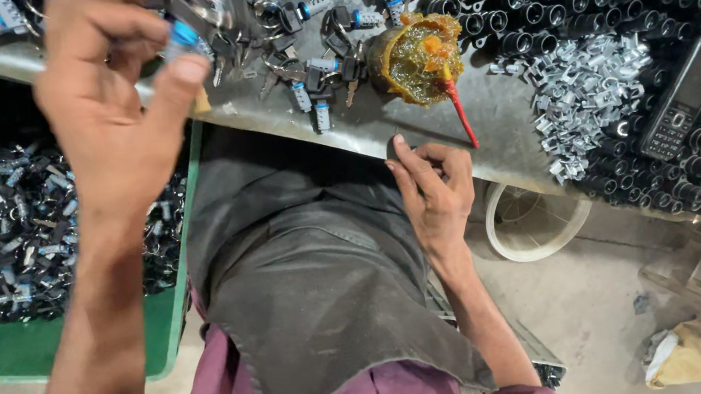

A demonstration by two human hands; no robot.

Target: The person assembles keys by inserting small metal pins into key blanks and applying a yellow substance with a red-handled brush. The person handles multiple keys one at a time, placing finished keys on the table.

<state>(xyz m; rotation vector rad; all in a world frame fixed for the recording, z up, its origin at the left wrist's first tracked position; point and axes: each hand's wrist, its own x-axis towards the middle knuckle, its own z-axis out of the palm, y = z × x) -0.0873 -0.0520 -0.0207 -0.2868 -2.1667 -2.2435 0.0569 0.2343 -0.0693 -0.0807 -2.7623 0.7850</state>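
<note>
Left hand (110, 103) up close, fingers pinching a blue-capped key (181, 39) over the tabletop (506, 123); right hand (434, 184) fingers curled at tabletop edge, holding nothing, w/ grease tub (415, 58) near.
</note>
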